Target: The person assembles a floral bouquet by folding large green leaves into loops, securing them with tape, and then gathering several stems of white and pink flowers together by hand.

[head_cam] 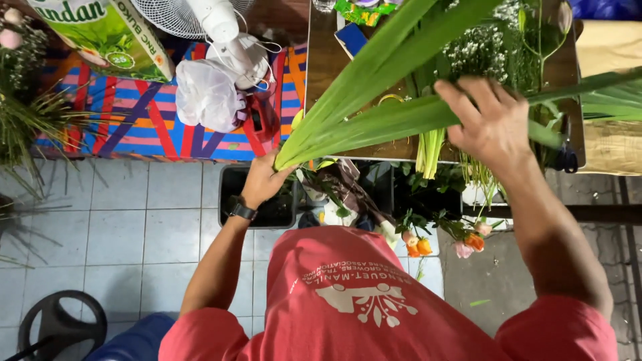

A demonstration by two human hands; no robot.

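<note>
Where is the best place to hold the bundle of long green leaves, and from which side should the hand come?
Probably at the narrow base, where the long green leaves gather into one point; the left hand already closes there from below. Farther up they fan wide, so the right hand only lies flat on top to steady them.

Bright, even overhead light, soft shadows on the pale grey tiled floor (134, 220), wide-angle bending toward twelve o'clock, slight blur at the edges.

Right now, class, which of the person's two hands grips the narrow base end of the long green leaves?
The left hand, the one with the black wristwatch: it pinches the long green leaves where they converge. The right hand lies flat farther along them.
</note>
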